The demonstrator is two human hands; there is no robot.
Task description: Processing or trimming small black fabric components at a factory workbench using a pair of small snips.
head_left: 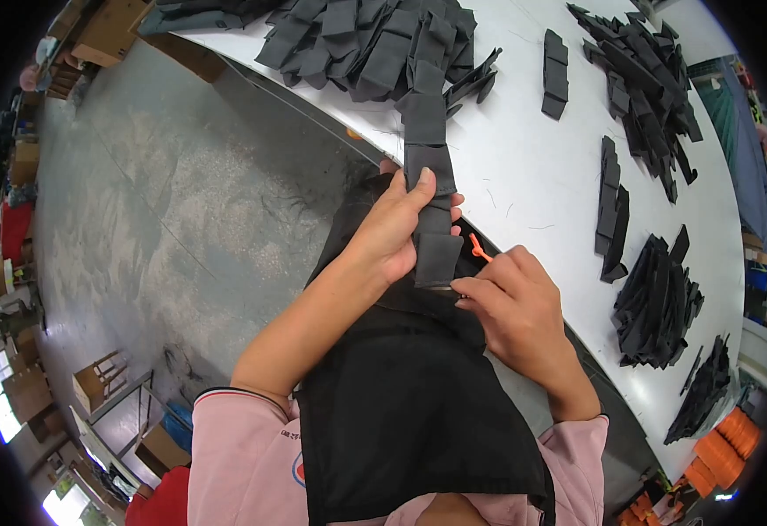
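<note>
A chain of dark grey fabric pieces point(437, 261) runs from a heap on the table down over my lap. My left hand point(396, 215) grips it, thumb on top and fingertips showing beneath the far side. Close to the chain's lower end, my right hand point(519, 307) is closed around a small tool, mostly hidden in the fingers. An orange cord loop point(478, 247) sticks up from that fist. A thin, light-coloured tip shows at the chain's bottom edge, by my right thumb and forefinger.
On the white table point(524, 167) lies the large fabric heap point(357, 44), with several smaller piles point(655, 302) of dark pieces along the right. Loose threads are scattered there. Orange rolls point(721, 451) stand beyond the right corner. Grey floor point(181, 193) stretches left, with cartons point(111, 31) behind.
</note>
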